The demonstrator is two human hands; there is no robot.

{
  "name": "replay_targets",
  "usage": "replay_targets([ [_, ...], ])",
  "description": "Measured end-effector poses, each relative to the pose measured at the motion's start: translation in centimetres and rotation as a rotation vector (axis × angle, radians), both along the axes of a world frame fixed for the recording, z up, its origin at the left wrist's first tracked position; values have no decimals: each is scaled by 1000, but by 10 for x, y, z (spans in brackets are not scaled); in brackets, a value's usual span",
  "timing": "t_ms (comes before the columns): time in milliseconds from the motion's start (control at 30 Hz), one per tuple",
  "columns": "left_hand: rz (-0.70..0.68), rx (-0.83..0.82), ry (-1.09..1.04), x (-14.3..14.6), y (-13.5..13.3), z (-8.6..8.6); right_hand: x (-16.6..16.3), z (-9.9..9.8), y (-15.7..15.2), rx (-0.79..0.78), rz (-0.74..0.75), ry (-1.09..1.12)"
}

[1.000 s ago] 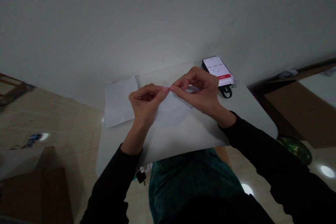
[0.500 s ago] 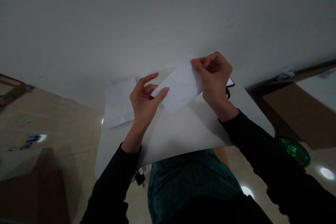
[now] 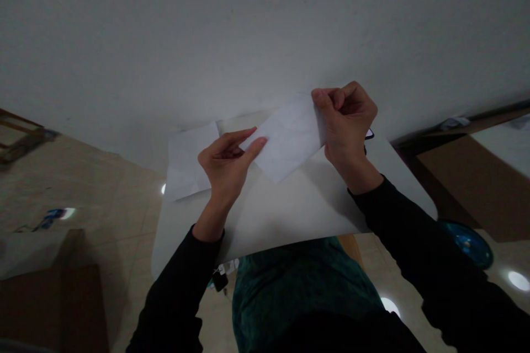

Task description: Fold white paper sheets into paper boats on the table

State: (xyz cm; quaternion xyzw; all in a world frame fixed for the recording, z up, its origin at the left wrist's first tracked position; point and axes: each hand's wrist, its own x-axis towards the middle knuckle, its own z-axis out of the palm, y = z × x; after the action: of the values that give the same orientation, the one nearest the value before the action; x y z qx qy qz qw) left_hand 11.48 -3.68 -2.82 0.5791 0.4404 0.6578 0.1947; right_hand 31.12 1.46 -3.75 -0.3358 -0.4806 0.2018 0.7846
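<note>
Between my two hands is a sheet of white paper (image 3: 285,140), held tilted above the white table (image 3: 290,215). My left hand (image 3: 227,162) pinches its left corner between thumb and fingers. At the upper right corner, my right hand (image 3: 345,118) grips it with thumb and curled fingers. Another white paper (image 3: 190,160) lies on the table's left side, partly behind my left hand. A phone (image 3: 369,134) shows only at its edge beyond my right wrist.
A pale wall (image 3: 265,38) rises behind the table. On the right are a brown cardboard piece (image 3: 476,182) and a round shiny blue-green object (image 3: 467,245) on the floor. A black adapter (image 3: 220,280) with cables hangs below the table's front edge. Cardboard boxes (image 3: 83,303) stand lower left.
My right hand has shifted slightly right with the paper's corner. My left hand's raised fingers have come down toward the thumb. The round object's colour has turned from green to blue.
</note>
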Motion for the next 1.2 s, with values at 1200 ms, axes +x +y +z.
replay_targets([
  [1200,-454,-573,143,-11,18,-33,-30,-19,-25,-707,586,58],
])
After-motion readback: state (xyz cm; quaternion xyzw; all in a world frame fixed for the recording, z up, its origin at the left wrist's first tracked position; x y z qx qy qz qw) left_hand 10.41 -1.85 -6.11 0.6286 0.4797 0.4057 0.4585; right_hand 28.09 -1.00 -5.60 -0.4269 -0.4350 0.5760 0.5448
